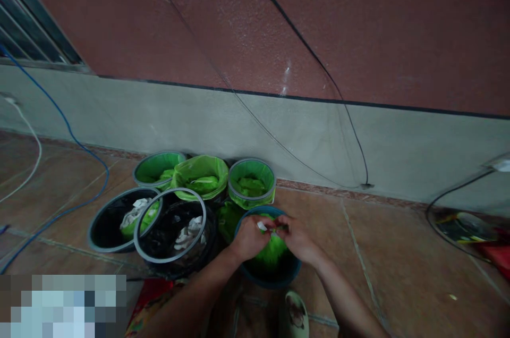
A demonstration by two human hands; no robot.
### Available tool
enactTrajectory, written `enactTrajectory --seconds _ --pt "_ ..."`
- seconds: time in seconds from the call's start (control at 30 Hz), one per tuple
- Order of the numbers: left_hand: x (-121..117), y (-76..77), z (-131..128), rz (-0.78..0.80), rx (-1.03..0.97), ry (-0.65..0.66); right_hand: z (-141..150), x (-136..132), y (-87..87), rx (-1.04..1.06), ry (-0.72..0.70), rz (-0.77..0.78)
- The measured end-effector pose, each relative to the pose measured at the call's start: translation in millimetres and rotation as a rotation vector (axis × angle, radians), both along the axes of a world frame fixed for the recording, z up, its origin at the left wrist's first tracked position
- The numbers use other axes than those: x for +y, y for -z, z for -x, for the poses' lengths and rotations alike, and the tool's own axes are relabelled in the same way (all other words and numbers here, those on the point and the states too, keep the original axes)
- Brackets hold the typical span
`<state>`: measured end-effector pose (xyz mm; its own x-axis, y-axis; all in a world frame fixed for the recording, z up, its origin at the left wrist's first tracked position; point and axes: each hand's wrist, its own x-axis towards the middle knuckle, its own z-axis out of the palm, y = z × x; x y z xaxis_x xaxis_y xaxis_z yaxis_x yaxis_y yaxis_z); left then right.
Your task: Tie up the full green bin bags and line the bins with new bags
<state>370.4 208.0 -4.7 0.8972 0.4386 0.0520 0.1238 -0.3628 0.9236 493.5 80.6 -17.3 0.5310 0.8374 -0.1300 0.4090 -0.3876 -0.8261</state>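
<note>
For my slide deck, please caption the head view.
Left hand and right hand work over a blue bin of green material, other bins alongside.

A blue cable (68, 126) snakes over the tiled floor (319, 205) beside a white cable (39, 152), a dark cable (299, 35) hangs down the red-and-grey wall (223, 24), a barred window (34, 24) sits at upper left, and a red item (494, 255) lies at far right.

You've got three round green-lined bins (272, 193), two round black-lined bins (92, 240), one round blue plastic bucket (292, 274) (six containers), one blue cable (68, 126), one white cable (39, 149).
</note>
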Motion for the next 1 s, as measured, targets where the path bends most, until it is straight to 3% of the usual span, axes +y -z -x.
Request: enactTrajectory --seconds 0.13,0.27,0.4,0.53,0.73,0.87,1.0 --pt "-4 -4.5 1 0.006 -0.146 0.051 9 10 0.8 0.188 0.032 -0.077" --pt "-6 -1.4 0 -0.086 -0.243 -0.041 14 13 -0.2 0.375 0.061 -0.097" --pt "-5 6.3 -2 -0.131 -0.225 -0.167 13 13 -2.8 0.464 0.052 -0.118" --pt "-4 8.6 -2 -0.072 -0.133 -0.168 11 12 -2.5 0.514 0.077 -0.105" --pt "-2 1.9 0 0.003 0.016 -0.145 6 9 6.9 0.397 0.070 -0.009" --pt "-2 -0.9 0 -0.003 0.047 -0.120 3 7 11.0 0.216 0.020 0.035" --pt "-1 4.0 1 -0.044 0.080 -0.096 6 8 3.9 -0.032 -0.009 0.099"
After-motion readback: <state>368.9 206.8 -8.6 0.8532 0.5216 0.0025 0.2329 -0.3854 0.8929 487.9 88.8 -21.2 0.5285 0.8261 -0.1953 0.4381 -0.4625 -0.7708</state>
